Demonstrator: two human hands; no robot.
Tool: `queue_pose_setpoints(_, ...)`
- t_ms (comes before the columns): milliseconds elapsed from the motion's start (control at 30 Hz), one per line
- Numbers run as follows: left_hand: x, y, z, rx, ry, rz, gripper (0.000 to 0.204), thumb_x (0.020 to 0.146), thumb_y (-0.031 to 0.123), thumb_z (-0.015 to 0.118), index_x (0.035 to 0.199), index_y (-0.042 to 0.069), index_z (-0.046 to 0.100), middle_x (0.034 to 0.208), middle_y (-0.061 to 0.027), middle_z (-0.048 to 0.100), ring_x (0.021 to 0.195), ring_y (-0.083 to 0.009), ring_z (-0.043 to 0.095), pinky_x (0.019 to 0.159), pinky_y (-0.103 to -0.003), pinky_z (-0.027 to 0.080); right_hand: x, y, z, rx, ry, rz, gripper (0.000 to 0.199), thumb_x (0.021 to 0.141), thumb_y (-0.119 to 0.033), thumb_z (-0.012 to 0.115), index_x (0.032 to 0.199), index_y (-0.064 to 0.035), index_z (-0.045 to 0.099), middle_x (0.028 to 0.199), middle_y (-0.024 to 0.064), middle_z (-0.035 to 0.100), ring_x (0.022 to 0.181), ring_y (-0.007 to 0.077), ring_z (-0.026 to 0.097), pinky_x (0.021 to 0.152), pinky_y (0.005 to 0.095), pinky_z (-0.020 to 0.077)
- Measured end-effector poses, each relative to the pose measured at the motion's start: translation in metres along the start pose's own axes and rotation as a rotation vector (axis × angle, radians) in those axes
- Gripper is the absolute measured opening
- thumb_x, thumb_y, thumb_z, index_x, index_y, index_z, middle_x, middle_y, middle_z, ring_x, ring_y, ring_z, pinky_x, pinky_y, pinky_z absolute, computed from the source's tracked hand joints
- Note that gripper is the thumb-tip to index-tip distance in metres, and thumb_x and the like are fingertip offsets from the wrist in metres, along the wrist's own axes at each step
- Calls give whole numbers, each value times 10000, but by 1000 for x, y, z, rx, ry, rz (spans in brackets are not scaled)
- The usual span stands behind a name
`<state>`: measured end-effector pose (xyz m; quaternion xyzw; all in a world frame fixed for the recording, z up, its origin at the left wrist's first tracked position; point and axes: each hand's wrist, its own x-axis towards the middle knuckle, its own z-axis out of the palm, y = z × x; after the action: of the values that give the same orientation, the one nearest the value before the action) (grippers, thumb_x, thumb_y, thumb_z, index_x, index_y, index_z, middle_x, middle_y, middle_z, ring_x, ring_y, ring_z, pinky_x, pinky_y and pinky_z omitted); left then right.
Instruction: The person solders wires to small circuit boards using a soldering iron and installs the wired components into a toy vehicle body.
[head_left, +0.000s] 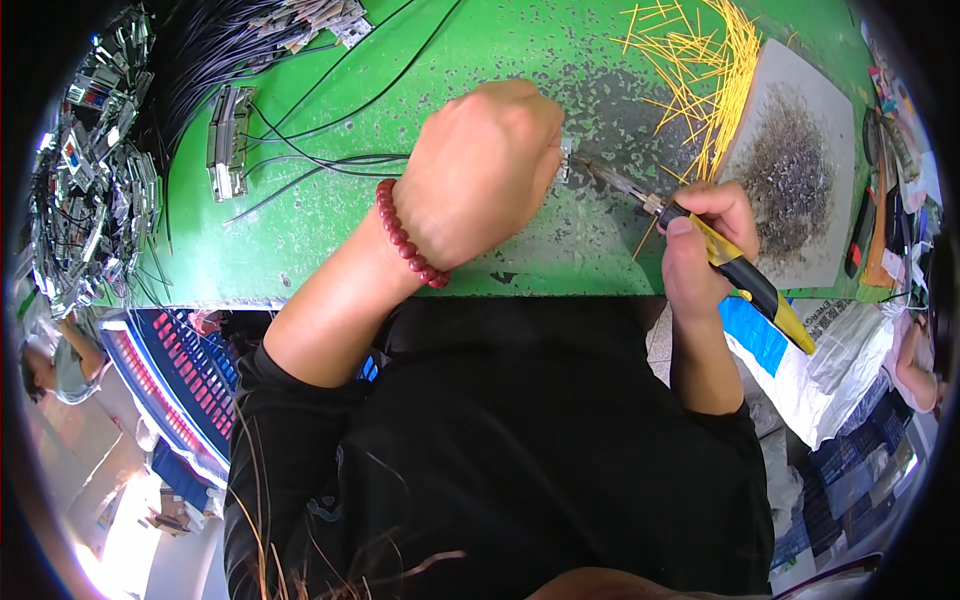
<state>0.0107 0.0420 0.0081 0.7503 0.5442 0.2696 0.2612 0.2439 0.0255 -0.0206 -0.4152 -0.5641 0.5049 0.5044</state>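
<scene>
Soldering iron (765, 290), yel./blk handle, held aslant at R of center; tip end over the green table (560, 275), butt end projecting past the near edge, tip pointing up-L toward a small metal piece (566, 165). Contact btwn tip and piece: cannot tell at this scale. R hand (700, 265): thumb and forefinger clamped on the handle nr its front end, pen-style; other fingers curled, partly hidden. L hand (490, 165): back uppermost, fingers bent under, just beside the small metal piece; fingertips hidden, so cannot tell whether they are together, apart or clamped on it. Red bead bracelet (400, 235) around L wrist. Blk wires (365, 160) run from the L side to the L hand and pass out of sight beneath it. Farther L, a stack of metal connectors (229, 145) lies on the tabletop; beyond, a bundle of blk cables (215, 55) and, at far L, a heap of metal-ended leads (100, 170). Upper R: loose thin yel. sticks (720, 70), some close to the edge of a pale board (845, 125) w/ dark grit spread across its middle. Below table level: white bag (835, 355) at R, blue crate (180, 375) at L. Other people partly visible at both rims.
</scene>
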Motion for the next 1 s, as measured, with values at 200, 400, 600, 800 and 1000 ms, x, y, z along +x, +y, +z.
queue_pose_setpoints(200,2,1,0,17,-27,-14,81,775,29,636,749,-17,575,753,-154,583,732,-362,583,642,-425,475,2,-2,1,-61,-26,34,198,796,-74,705,917,-12,562,798,-7,539,637,24,436,565,194,340)
queue_pose_setpoints(400,3,1,-1,23,-37,-18,77,776,29,633,748,-13,574,761,-152,581,732,-363,584,642,-429,477,2,-1,1,-38,-12,34,201,800,-83,710,919,-13,564,794,-10,538,638,23,432,563,193,333)
queue_pose_setpoints(600,3,2,-1,29,-35,-28,78,775,25,628,741,-11,568,761,-151,578,733,-364,582,640,-433,476,3,-4,2,-73,-51,41,191,801,-76,705,918,-15,567,811,-3,546,654,28,446,577,194,345)
queue_pose_setpoints(800,2,1,0,31,-23,-12,78,779,29,619,741,-12,565,762,-154,579,741,-366,581,641,-436,476,0,4,-2,-54,15,-76,203,797,-83,707,929,-7,572,832,17,553,679,48,464,605,203,366)
queue_pose_setpoints(1000,2,1,0,31,-24,-14,85,783,39,620,743,-13,566,763,-155,580,743,-366,581,649,-434,478,0,5,-3,-10,0,-49,208,796,-88,711,929,-6,573,837,19,553,676,48,461,605,201,365)
